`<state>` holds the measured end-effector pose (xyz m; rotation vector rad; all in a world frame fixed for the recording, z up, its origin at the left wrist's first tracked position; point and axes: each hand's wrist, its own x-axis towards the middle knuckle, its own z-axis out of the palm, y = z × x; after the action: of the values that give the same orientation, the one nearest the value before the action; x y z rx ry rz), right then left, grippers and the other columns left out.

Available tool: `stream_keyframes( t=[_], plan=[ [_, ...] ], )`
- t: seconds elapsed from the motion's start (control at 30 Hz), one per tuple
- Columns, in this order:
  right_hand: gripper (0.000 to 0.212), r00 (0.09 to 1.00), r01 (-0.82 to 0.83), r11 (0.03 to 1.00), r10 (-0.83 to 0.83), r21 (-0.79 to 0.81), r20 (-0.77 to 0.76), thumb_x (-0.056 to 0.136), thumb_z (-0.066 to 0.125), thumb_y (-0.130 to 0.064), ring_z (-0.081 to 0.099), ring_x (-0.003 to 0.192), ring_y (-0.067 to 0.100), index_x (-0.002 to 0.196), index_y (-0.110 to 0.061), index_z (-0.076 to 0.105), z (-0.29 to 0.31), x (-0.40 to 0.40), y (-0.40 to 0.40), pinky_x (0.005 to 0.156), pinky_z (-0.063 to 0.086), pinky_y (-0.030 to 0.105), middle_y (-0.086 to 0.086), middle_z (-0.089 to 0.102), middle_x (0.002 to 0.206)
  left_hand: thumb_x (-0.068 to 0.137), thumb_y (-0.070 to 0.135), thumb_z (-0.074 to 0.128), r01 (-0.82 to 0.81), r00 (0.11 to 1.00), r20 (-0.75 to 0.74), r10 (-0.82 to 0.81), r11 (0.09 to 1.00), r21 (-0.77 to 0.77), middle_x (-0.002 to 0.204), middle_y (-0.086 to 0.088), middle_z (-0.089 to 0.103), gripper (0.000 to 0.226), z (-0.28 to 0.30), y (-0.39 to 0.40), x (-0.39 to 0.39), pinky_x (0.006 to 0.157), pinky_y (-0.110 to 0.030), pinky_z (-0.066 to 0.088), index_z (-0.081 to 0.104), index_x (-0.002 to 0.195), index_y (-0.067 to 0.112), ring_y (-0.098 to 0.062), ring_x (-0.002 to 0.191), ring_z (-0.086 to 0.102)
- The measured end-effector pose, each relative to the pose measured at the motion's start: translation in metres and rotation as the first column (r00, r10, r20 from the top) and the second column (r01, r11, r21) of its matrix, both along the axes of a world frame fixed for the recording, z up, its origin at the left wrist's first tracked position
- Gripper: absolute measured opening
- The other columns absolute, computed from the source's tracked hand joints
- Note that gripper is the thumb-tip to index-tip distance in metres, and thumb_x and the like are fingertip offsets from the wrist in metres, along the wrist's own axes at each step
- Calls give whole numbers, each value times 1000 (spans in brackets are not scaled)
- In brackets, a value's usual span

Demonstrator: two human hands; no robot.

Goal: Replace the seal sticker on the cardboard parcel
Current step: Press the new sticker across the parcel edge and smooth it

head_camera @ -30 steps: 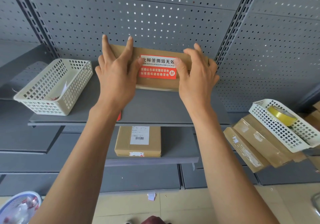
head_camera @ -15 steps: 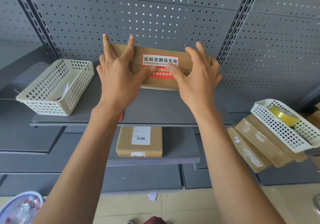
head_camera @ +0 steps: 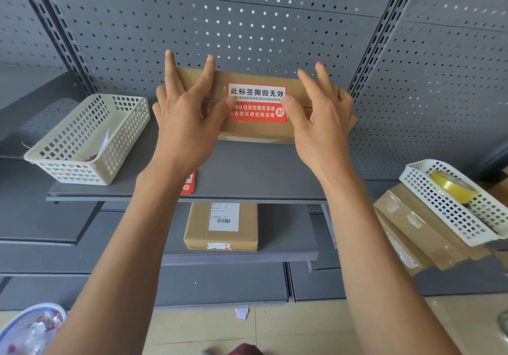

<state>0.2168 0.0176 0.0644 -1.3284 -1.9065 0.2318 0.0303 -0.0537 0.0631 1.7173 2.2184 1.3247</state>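
Observation:
A brown cardboard parcel [head_camera: 247,132] lies on the grey shelf [head_camera: 255,173] against the pegboard wall. Across its top seam sits a red and white seal sticker [head_camera: 255,104] with printed characters. My left hand [head_camera: 184,123] lies spread on the parcel's left part, thumb tip on the sticker's left edge. My right hand [head_camera: 321,126] covers the right part, thumb tip on the sticker's right edge, outer fingers around the parcel's right end. Both hands hold the parcel down.
A cream basket [head_camera: 82,140] stands on the shelf's left. A red sticker scrap [head_camera: 188,183] lies at the shelf's front edge. Another parcel [head_camera: 222,228] sits on the lower shelf. At right, a white basket [head_camera: 453,211] with yellow tape [head_camera: 450,187] rests on stacked parcels [head_camera: 412,231].
My thumbs met near the sticker's middle half a second ago and have since slid apart to its left and right edges. The parcel has stayed in place.

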Motion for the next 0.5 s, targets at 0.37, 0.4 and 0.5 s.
stream_keyframes(
  t=[0.37, 0.4, 0.5],
  plan=[
    [90, 994, 2, 997, 6, -79, 111, 79, 61, -76, 16, 149, 37, 154, -36, 33, -1, -3, 1, 112, 19, 56, -7, 13, 169, 73, 69, 73, -2, 1000, 14, 3, 999, -53, 171, -18, -1, 98, 1, 3, 1, 120, -45, 17, 33, 157, 39, -34, 153, 18],
    [89, 995, -12, 996, 21, -89, 103, 80, 62, -73, 15, 149, 36, 155, -35, 33, 0, -2, 2, 112, 18, 57, -7, 12, 170, 75, 66, 75, 2, 1000, 17, -1, 999, -50, 171, -17, 0, 95, 1, 3, 0, 119, -44, 17, 33, 157, 40, -34, 153, 18],
    [84, 995, -47, 993, 55, -109, 78, 84, 66, -64, 12, 151, 36, 155, -35, 32, 2, 1, 5, 114, 16, 59, -7, 9, 170, 81, 56, 77, 13, 1000, 19, -12, 999, -40, 171, -17, 0, 87, 1, 5, -3, 113, -32, 13, 34, 156, 40, -32, 153, 17]
  ],
)
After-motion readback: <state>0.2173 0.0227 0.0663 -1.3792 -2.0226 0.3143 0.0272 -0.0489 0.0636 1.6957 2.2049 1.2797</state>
